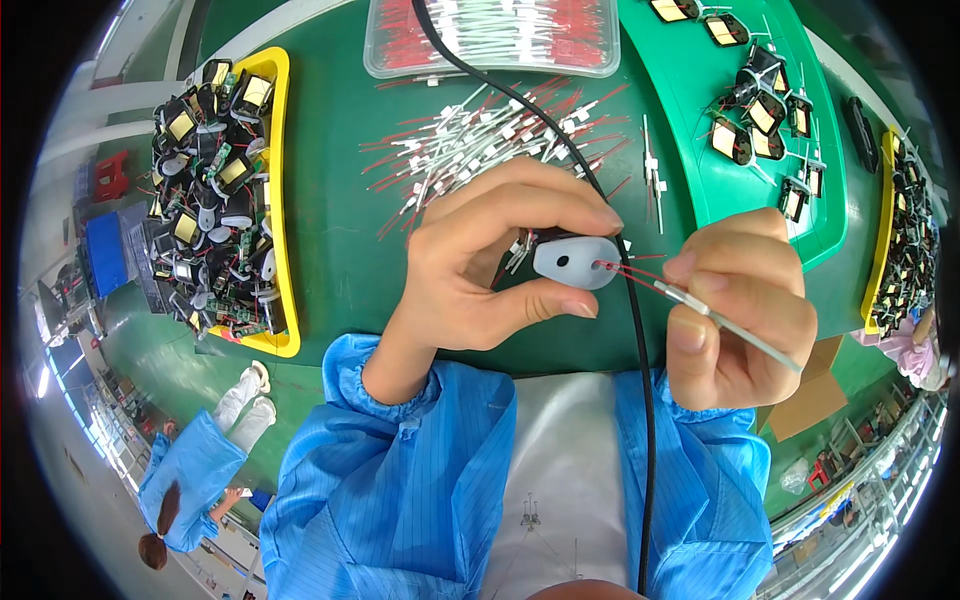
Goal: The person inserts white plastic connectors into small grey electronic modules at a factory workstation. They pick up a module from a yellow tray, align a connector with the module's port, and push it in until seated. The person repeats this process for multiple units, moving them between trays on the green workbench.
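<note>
My left hand (455, 265) is closed round a small light-grey plastic housing (550, 258), fingers over its far side and thumb along its near side. A dark round hole shows in the housing's face, and thin red wires (636, 275) run from a second, smaller hole at its right end. Those wires lead to a wire lead with a white sleeve (755, 345), pinched between the thumb and fingers of my right hand (755, 300). Behind the housing, partly hidden by my left hand, more thin wires and a dark part show.
Loose red-and-white wire leads (490, 140) lie beyond my hands, below a clear box (600, 65) of similar leads. A yellow bin (283, 200) heaped with black assemblies stands left; a green tray (690, 110) with several more is right. A black cable (645, 420) crosses the view.
</note>
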`<control>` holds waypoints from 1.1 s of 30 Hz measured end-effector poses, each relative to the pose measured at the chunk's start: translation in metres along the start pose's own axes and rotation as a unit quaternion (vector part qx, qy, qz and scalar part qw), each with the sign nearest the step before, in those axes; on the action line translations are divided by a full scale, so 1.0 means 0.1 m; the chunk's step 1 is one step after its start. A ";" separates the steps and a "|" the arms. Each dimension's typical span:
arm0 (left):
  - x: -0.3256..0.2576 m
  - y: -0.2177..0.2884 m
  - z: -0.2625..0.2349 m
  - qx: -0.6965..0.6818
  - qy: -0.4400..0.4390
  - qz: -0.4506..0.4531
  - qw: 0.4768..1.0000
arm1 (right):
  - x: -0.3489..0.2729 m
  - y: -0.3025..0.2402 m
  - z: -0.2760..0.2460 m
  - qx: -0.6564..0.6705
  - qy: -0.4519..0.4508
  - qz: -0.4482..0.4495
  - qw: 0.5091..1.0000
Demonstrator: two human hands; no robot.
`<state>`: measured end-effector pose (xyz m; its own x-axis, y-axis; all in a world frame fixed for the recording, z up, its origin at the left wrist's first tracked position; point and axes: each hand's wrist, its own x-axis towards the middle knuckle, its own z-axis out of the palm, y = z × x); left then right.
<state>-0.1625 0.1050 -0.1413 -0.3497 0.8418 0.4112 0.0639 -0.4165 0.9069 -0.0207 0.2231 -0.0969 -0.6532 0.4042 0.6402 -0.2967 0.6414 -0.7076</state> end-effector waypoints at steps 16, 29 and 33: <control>0.01 0.02 -0.02 0.002 0.005 -0.001 1.000 | 0.01 -0.08 0.02 0.029 0.000 0.020 0.999; 0.02 0.04 -0.01 0.013 0.029 -0.010 0.999 | 0.02 -0.09 -0.01 -0.009 -0.017 -0.005 1.000; 0.04 0.03 -0.02 0.027 0.015 -0.006 1.000 | 0.02 -0.10 0.00 -0.020 -0.017 -0.002 1.000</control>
<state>-0.1655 0.1059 -0.1371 -0.3782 0.8361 0.3975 0.1098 -0.3858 0.9160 -0.0188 0.2178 -0.0885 -0.6761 0.3791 0.6318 -0.2719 0.6686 -0.6922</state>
